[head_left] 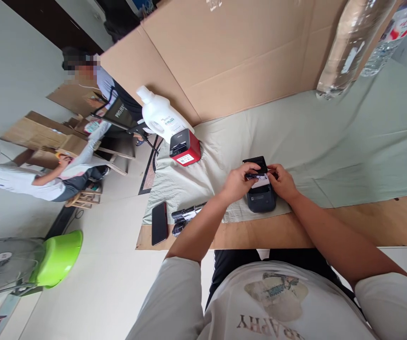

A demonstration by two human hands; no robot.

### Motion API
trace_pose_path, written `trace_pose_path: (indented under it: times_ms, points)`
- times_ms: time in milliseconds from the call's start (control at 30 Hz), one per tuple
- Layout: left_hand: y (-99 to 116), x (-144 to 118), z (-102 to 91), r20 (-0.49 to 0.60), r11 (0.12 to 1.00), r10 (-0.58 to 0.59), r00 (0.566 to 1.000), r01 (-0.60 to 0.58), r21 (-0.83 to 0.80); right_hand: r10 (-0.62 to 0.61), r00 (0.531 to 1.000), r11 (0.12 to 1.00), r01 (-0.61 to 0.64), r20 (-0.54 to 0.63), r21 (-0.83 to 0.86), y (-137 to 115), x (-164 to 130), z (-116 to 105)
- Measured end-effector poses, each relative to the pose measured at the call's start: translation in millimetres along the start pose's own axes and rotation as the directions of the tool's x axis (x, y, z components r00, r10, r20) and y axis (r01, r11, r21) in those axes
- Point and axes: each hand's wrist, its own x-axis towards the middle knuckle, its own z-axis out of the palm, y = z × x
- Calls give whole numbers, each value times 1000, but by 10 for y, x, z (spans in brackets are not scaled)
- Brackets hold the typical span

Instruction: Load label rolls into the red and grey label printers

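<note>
A small black label printer [261, 202] lies on the cloth near the table's front edge, its lid [259, 162] raised at the far side. White label paper [261, 181] shows across its middle, between the lid and the body. My left hand [238, 182] comes in from the left, with thumb and fingers closed on the paper's left end. From the right, my right hand [282, 181] pinches the paper's right edge beside the printer. The fingers partly hide the paper and the printer's inside.
At the left stand a red-and-black box-shaped device [185, 148] and a white jug [162, 115]. A phone [160, 223] and black-wrapped rolls [188, 215] lie near the front-left edge. A cardboard panel [238, 52] borders the back. Two people sit beyond the table's left end.
</note>
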Motion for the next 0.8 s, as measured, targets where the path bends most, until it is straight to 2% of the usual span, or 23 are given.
trace_pose_path:
  times_ms: [100,300,633,700,800]
  points:
    - [-59,16,129,-17,997,20,1000,-19,81,5,1000,1000,-5,4,11,5,0,4]
    - [-147,-46,81,-87,994,22,996,-13,107,5,1000,1000,-5,12,3,-2,-5,-2]
    - [-152,-102,208,8,958,-17,1000,14,285,4,1000,1000,-4,-2,-10,-26,-9,-14]
    - [-182,-168,251,15,937,14,1000,-18,348,10,1000,1000,-10,-8,-6,-30,-15,-18]
    - [-257,-327,345,-2,897,155,988,-140,420,20,1000,1000,-19,-5,14,-35,-27,-23]
